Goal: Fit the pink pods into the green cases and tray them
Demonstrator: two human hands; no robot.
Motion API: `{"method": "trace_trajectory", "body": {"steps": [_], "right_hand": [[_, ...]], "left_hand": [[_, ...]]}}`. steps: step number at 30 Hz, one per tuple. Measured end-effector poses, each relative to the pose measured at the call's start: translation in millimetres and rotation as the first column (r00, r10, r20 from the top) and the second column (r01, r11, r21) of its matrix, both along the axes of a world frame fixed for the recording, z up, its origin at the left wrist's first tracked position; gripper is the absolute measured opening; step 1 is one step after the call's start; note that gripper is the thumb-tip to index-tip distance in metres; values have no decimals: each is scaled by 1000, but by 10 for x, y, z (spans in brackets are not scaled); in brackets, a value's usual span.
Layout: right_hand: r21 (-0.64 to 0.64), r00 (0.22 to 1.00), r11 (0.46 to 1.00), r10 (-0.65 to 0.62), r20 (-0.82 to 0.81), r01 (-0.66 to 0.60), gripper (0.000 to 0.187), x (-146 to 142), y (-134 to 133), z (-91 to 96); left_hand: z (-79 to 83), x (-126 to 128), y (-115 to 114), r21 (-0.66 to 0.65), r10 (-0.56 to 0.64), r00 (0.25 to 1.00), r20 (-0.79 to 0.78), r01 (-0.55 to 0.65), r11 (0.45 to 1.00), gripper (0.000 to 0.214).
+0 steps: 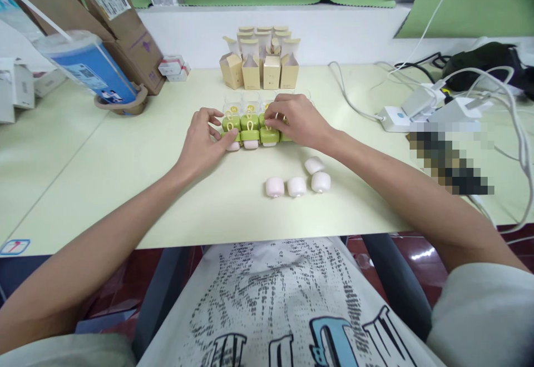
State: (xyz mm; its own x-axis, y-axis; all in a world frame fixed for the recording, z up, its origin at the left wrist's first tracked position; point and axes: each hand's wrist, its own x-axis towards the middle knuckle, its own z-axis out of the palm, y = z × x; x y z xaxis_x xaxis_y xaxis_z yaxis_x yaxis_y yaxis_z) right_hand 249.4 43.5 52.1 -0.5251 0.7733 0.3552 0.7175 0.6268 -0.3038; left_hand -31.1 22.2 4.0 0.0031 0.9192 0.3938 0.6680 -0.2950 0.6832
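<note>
Small rounded green cases [250, 135] with yellow loops and pale pink undersides stand side by side in a row, with more green ones behind them. At the left end, my left hand [204, 140] has its thumb against the front of the first case and its fingers apart beside the row. My right hand [301, 120] reaches over the right end, fingertips pinched at the loop of the third case [269, 136]; it partly hides the cases there. Clear plastic covers [251, 103] with yellow stickers line up behind. Nearer me lie several loose pinkish-white rounded pieces [296, 187].
Several small open cardboard boxes [251, 72] stand by the wall. Leftward are a blue cup [94, 69] with a straw in a holder, a large carton [139, 50] and small white boxes [174, 68]. A power strip [395, 119] with white cables occupies the right side.
</note>
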Motion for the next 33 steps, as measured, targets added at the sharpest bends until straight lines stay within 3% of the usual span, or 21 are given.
{"method": "trace_trajectory", "body": {"steps": [7,13,18,27,33], "right_hand": [[12,1000,1000,-2,-6,3,23,20,-10,60],[28,991,991,-130,19,129,27,223,31,270],[-53,1000,998,-19,11,20,23,264,-63,403],[-17,997,999,-30,74,31,22,9,-61,129],[-47,993,995,-86,79,90,25,-27,-88,101]], "left_hand": [[10,-14,7,-21,-14,1000,5,14,1000,40],[36,-14,-6,-49,-9,1000,12,10,999,41],[3,-10,17,-11,3,1000,-23,-3,1000,39],[-6,-8,35,-12,-5,1000,9,5,1000,36],[-9,-4,26,-5,2,1000,8,-2,1000,36]]}}
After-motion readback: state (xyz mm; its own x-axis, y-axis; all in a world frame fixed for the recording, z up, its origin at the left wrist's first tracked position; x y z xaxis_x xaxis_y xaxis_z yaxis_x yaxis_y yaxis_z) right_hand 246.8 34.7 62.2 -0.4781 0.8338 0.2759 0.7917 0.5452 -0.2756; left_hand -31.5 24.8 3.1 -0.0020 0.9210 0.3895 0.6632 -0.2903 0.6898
